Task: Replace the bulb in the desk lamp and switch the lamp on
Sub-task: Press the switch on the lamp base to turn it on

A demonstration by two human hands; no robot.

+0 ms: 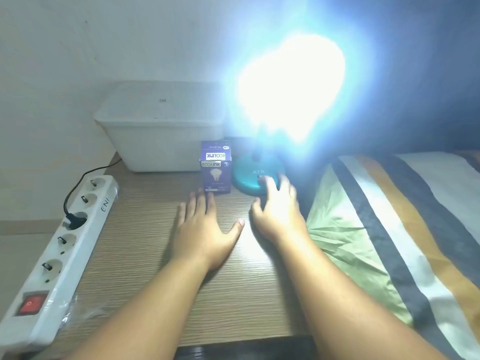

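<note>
Lamp (255, 175) lit, right hand (279, 206) fingers spread on its base, left hand (205, 229) flat, bulb box (215, 167) closed.

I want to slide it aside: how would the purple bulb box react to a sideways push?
The bulb box stands upright, taller than wide, so it probably tips rather than slides. It looks like thin card, likely light. The desk seems smooth, so a low push may slide it.

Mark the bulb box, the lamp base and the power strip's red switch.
bulb box (215, 175): head view, front face with bulb picture.
lamp base (245, 178): head view, teal top surface.
red switch (31, 304): head view, rocker's middle.
</note>
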